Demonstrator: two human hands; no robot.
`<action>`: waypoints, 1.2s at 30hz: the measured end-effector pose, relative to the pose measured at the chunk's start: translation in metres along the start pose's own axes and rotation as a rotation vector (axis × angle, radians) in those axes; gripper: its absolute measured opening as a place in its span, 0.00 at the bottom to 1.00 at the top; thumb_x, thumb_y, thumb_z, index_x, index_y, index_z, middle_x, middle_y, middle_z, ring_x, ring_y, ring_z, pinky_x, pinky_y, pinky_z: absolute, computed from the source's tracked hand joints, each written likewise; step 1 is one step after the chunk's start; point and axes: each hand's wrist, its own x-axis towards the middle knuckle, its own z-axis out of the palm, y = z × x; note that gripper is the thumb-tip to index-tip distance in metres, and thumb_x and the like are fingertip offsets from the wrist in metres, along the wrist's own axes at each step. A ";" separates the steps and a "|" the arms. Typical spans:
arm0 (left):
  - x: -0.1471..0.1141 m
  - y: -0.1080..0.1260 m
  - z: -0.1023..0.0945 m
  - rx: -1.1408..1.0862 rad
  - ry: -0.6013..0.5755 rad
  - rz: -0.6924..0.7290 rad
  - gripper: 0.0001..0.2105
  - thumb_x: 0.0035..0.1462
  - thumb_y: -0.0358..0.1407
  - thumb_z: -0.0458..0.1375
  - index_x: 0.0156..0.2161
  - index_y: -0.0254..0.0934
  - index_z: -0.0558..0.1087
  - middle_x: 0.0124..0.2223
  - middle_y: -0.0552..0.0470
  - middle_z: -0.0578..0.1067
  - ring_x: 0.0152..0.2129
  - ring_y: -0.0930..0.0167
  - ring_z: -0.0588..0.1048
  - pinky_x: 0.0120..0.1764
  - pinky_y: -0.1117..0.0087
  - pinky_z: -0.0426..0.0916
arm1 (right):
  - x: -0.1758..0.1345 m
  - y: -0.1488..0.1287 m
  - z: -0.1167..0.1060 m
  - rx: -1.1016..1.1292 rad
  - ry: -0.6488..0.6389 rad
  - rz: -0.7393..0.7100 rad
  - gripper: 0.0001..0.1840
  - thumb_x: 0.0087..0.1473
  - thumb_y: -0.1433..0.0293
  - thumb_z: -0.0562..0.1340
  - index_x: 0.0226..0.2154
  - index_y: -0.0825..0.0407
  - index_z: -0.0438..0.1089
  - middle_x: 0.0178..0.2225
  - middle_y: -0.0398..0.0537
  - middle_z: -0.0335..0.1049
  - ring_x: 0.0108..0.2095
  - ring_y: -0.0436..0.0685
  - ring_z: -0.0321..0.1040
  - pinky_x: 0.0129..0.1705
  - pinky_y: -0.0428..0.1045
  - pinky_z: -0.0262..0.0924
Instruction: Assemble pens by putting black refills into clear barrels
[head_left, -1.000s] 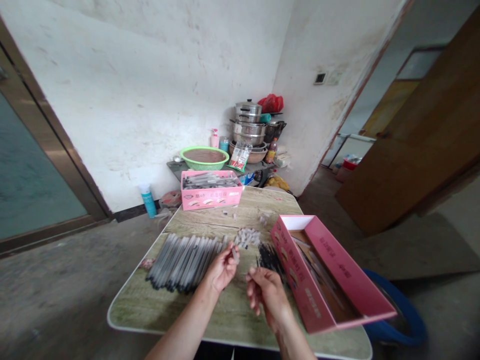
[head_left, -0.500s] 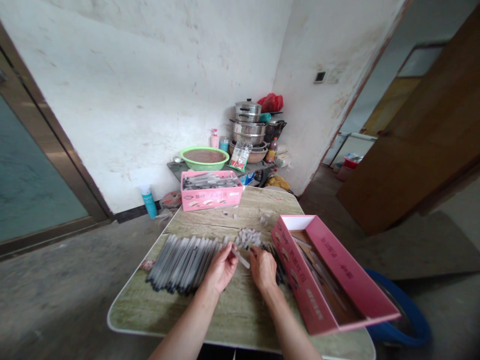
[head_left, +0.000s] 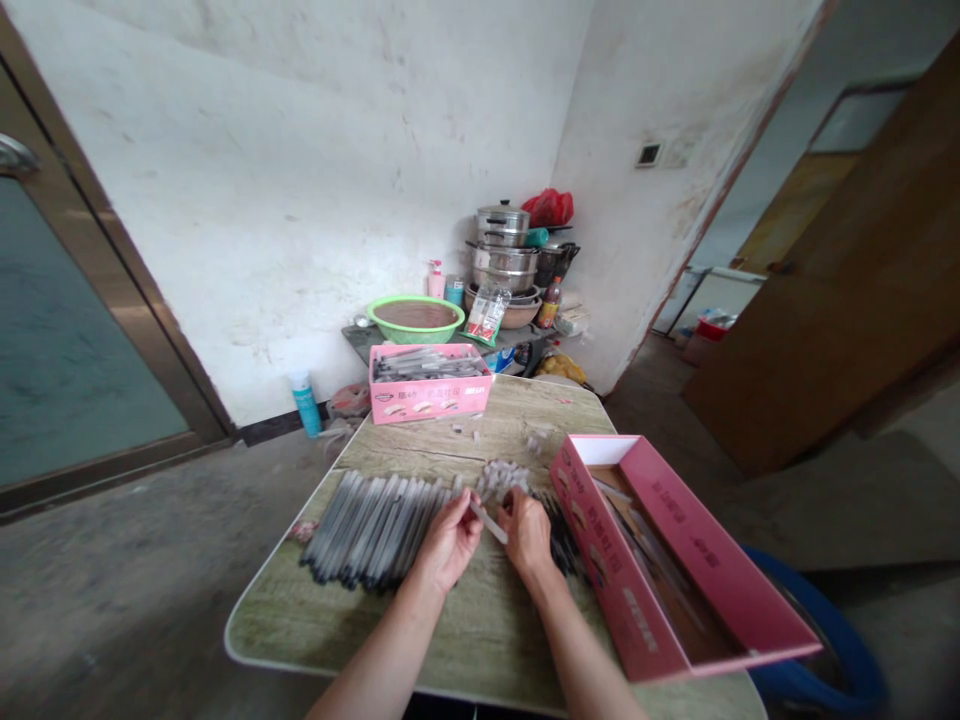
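Between thumb and fingers of my left hand is a whitish, translucent pen barrel, slanting down to the right. My right hand is closed by the barrel's lower end; its fingertips are bent inward, and whatever they pinch is hidden. To the left of my left hand lies a dense row of clear pens with dark ends toward me. Just beyond my hands is a heap of small whitish plastic pieces. Thin black parts lie beside my right hand.
An open pink box with a few long pieces inside stands on the table's right. Another pink box, full of pens, sits at the far edge. Behind it are a green basin and stacked pots.
The view has shifted slightly, moving everything a little to the right. My right fingertips are now closer to the free end of the pen barrel, which my left hand still holds.
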 end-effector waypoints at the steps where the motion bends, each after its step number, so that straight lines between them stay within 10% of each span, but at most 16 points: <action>1: 0.001 0.000 -0.001 -0.011 -0.002 0.025 0.08 0.47 0.31 0.68 0.29 0.30 0.74 0.27 0.54 0.75 0.18 0.81 0.71 0.17 0.84 0.65 | -0.004 0.001 -0.004 0.029 0.012 -0.004 0.03 0.49 0.76 0.60 0.29 0.55 0.70 0.27 0.53 0.76 0.29 0.58 0.75 0.32 0.46 0.62; 10: 0.004 -0.004 -0.003 0.155 -0.050 0.174 0.14 0.46 0.40 0.68 0.31 0.32 0.72 0.22 0.55 0.74 0.15 0.80 0.70 0.17 0.82 0.62 | -0.063 0.011 -0.048 1.229 0.004 0.213 0.15 0.40 0.66 0.71 0.27 0.54 0.67 0.23 0.42 0.69 0.23 0.56 0.73 0.25 0.50 0.70; 36: -0.001 -0.007 0.000 0.309 -0.062 0.238 0.16 0.47 0.44 0.67 0.31 0.33 0.70 0.22 0.56 0.73 0.15 0.78 0.70 0.17 0.79 0.62 | -0.074 0.000 -0.050 1.040 0.121 0.089 0.10 0.47 0.66 0.68 0.27 0.54 0.69 0.22 0.42 0.68 0.21 0.53 0.69 0.24 0.47 0.65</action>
